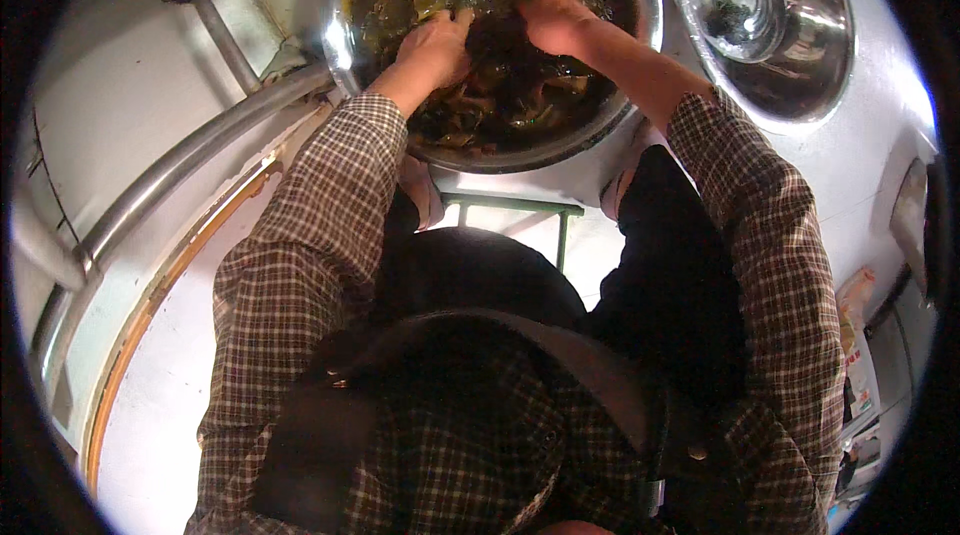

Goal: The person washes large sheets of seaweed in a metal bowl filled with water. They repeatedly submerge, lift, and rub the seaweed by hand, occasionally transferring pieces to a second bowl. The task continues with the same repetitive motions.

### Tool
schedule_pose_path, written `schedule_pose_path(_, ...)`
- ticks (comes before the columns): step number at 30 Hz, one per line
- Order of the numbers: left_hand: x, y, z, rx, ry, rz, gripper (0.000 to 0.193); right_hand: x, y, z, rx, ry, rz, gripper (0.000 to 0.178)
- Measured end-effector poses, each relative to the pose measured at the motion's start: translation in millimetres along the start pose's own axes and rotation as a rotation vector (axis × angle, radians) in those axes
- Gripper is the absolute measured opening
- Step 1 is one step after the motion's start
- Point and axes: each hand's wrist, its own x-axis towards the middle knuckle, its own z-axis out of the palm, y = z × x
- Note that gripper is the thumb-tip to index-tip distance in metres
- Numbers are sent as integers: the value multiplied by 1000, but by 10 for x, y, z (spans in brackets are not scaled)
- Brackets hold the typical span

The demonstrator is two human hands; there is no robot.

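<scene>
A large round metal basin (652,10) at the top middle holds wet, limp leaves (485,100) in dark liquid, green-brown and yellowish. Both my hands reach into it. My left hand (440,47) is at the left of the middle, its fingers bent down and closed among the leaves. To its right, my right hand (558,23) is curled closed, its fingertips sunk out of sight in the leaves and liquid. A short gap separates the two hands. How many leaves each one grips is hidden.
Right of the basin stands a second shiny metal basin (815,60) with a small dark clump (728,17) in it. A bent metal pipe rail (190,150) runs along the left. Below the leaf basin is a green metal frame (520,203) between my legs. Bags (858,335) lie far right.
</scene>
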Motion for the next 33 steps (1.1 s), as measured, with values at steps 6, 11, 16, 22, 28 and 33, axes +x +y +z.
schedule_pose_path(6, -503, 100, -998, -272, 145, -51, 51, -723, -206, -952, 156, 287, -83, 41)
schedule_pose_path(11, -1058, 116, -1516, -1063, 182, 92, 51, -1384, -432, -1629, 721, 363, -251, 38)
schedule_pose_path(16, -1776, 533, -1988, -1248, 372, 369, 39, -2238, -1141, -2241, 1237, 239, -322, 47)
schedule_pose_path(22, -1863, 639, -2072, -1663, 382, 587, 34, -2375, -1620, -2223, 1250, 336, -593, 53)
schedule_pose_path(28, -1864, 683, -2090, -1698, 247, 568, 23, -2421, -1766, -2003, 1078, 700, -309, 58)
schedule_pose_path(33, -1860, 608, -2024, -1810, 196, 702, 27, -2326, -1751, -2004, 1195, 589, -449, 39)
